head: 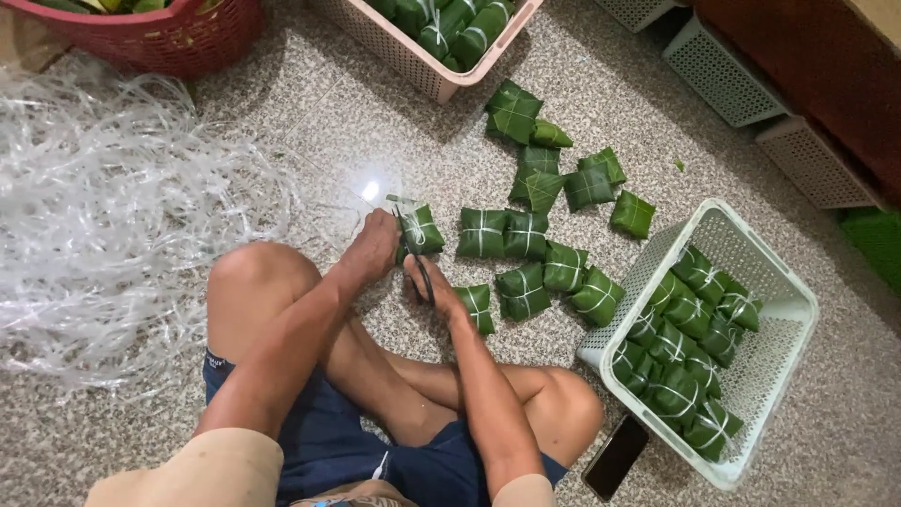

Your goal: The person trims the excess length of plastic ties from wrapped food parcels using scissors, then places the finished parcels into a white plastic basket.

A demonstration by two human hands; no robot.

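I sit cross-legged on a speckled stone floor. My left hand [373, 246] grips a small green leaf-wrapped parcel [421, 228] tied with pale string. My right hand [430, 284] holds dark scissors [419, 263] whose blades reach up to the parcel's string. Several more tied leaf parcels [526, 239] lie scattered on the floor just to the right of my hands.
A white slotted basket [785, 310] with several parcels stands at the right. A pink basket [427, 70] of parcels sits at the top, a red basket [160, 38] top left. A heap of clear plastic string [103, 216] fills the left. A dark phone [616, 456] lies by my right knee.
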